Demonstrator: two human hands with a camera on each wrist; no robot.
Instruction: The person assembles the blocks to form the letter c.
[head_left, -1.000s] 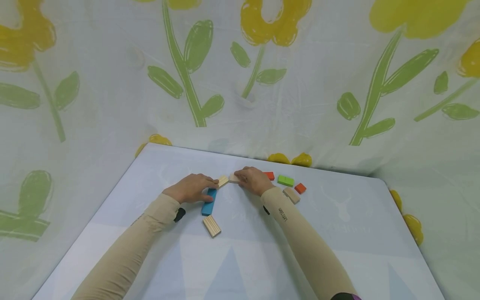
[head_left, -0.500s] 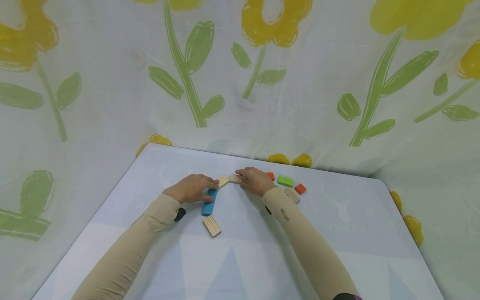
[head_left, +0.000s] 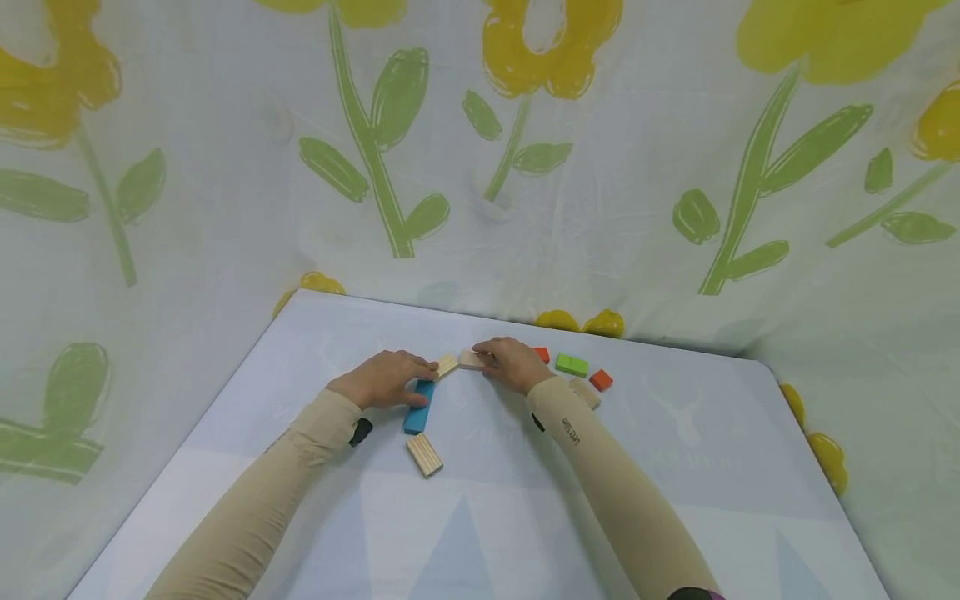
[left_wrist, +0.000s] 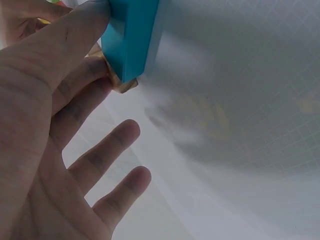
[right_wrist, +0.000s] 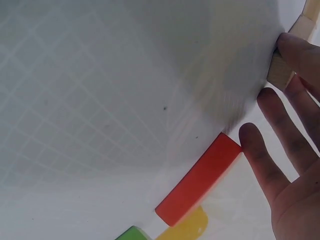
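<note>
A row of blocks curves across the white table. My left hand [head_left: 382,379] has its thumb on the blue block [head_left: 422,415] and its fingertips against a short wooden block [head_left: 447,365] at the far end of it. In the left wrist view the ring and little fingers [left_wrist: 107,150] are spread and touch nothing. My right hand [head_left: 513,364] pinches a pale wooden block [right_wrist: 281,70] between thumb and index finger, beside the short one. Its little finger [right_wrist: 255,145] lies at the end of a red block [right_wrist: 200,180]. A striped wooden block [head_left: 425,456] lies near the blue block's front end.
Right of my right hand lie a green block [head_left: 572,364], a small red block [head_left: 601,380] and another pale wooden block [head_left: 585,392], partly behind the sleeve. The table's back edge runs close behind the blocks, against a flower-printed cloth [head_left: 615,208].
My right fingers have shifted slightly right on the pale wooden block, so more of it shows. The left hand and the other blocks stay in place.
</note>
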